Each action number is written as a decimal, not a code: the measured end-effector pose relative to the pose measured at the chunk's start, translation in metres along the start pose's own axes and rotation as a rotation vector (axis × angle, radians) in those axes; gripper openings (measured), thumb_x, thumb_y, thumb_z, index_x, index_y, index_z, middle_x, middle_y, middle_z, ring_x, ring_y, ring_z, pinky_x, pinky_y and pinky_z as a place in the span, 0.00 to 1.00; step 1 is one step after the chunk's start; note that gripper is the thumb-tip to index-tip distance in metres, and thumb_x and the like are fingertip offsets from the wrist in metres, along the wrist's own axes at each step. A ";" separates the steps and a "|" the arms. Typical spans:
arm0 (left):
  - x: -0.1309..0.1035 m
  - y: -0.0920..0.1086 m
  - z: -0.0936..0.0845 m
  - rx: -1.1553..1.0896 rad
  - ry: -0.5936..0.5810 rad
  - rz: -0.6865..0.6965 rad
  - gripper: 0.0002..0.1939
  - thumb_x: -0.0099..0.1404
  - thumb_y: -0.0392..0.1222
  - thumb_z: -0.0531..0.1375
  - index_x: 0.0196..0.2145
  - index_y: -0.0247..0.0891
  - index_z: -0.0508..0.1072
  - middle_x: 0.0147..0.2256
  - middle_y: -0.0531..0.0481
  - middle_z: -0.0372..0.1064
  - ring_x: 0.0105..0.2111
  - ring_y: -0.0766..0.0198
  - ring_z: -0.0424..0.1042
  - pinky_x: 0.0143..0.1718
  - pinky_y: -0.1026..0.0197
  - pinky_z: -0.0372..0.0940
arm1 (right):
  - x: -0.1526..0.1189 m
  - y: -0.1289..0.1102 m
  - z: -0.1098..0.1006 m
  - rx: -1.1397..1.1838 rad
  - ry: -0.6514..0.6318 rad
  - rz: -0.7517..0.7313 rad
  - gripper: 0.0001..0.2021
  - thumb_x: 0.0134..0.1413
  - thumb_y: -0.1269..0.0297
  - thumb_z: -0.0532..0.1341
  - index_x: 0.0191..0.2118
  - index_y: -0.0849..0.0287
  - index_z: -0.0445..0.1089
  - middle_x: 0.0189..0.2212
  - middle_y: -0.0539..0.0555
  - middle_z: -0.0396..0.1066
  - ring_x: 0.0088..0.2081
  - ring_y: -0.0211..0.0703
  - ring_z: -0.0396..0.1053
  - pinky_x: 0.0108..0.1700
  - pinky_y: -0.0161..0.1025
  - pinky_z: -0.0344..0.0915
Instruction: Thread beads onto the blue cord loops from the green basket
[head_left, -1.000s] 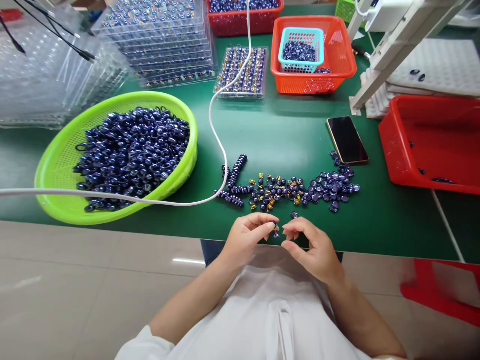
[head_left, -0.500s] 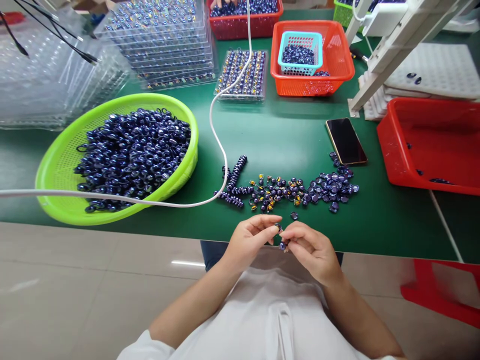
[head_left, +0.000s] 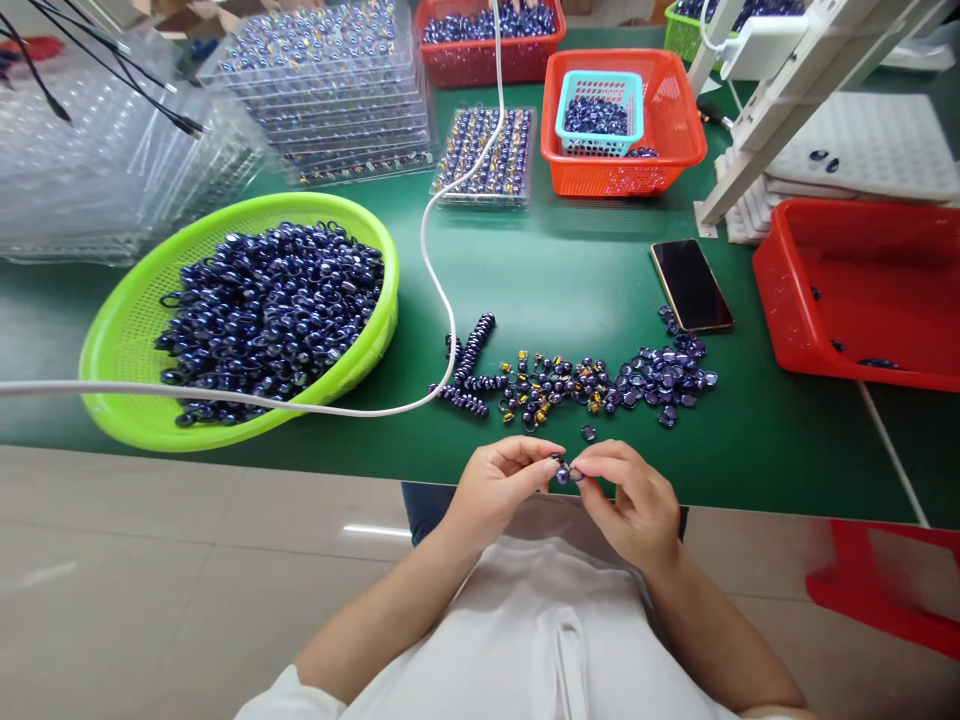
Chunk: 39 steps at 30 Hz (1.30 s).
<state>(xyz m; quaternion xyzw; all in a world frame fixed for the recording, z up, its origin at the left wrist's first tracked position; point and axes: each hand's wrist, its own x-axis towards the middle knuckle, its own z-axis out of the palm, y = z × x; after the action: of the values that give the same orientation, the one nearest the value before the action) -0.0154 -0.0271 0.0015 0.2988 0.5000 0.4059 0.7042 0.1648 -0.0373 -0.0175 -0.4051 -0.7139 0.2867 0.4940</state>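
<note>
My left hand pinches a small shiny dark-blue part with a round bead between thumb and index finger. My right hand pinches a small dark disc-like piece against it; its exact kind is too small to tell. Both hands are over the table's front edge, fingertips nearly meeting. Just beyond them lies a single dark piece. Farther on are a pile of flat dark-blue pieces, a scatter of dark beads with yellow bits, and several rows of stacked dark parts.
A green basket full of dark looped parts stands left, crossed by a white cable. Behind are clear trays and an orange basket holding a blue one. A phone and red bin are right.
My right fingertips have shifted slightly up, bringing the disc-like piece beside the bead. The bead has risen a little. The scattered parts on the table stay put.
</note>
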 end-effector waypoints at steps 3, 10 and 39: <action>-0.001 -0.001 0.001 -0.003 -0.003 0.005 0.10 0.53 0.42 0.72 0.33 0.36 0.83 0.28 0.49 0.78 0.27 0.67 0.73 0.31 0.66 0.67 | 0.001 -0.001 0.001 0.001 -0.022 -0.030 0.19 0.55 0.79 0.61 0.48 0.49 0.70 0.38 0.54 0.74 0.38 0.43 0.74 0.38 0.41 0.73; -0.004 -0.002 0.003 0.022 0.002 0.072 0.08 0.55 0.40 0.71 0.34 0.38 0.83 0.31 0.48 0.80 0.31 0.64 0.76 0.34 0.65 0.70 | 0.003 -0.001 0.000 -0.052 -0.001 -0.020 0.17 0.56 0.78 0.61 0.47 0.49 0.72 0.35 0.53 0.73 0.37 0.42 0.73 0.36 0.40 0.72; -0.006 -0.009 0.005 0.424 0.018 0.494 0.06 0.62 0.35 0.64 0.37 0.35 0.80 0.32 0.47 0.76 0.31 0.63 0.74 0.33 0.64 0.68 | 0.004 -0.009 0.007 0.001 0.000 0.218 0.08 0.58 0.76 0.60 0.38 0.56 0.70 0.31 0.49 0.70 0.30 0.35 0.67 0.33 0.33 0.65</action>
<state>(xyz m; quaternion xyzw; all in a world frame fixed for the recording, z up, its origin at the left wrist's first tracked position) -0.0091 -0.0366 -0.0020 0.5474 0.4920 0.4539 0.5022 0.1552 -0.0388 -0.0108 -0.4801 -0.6655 0.3392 0.4600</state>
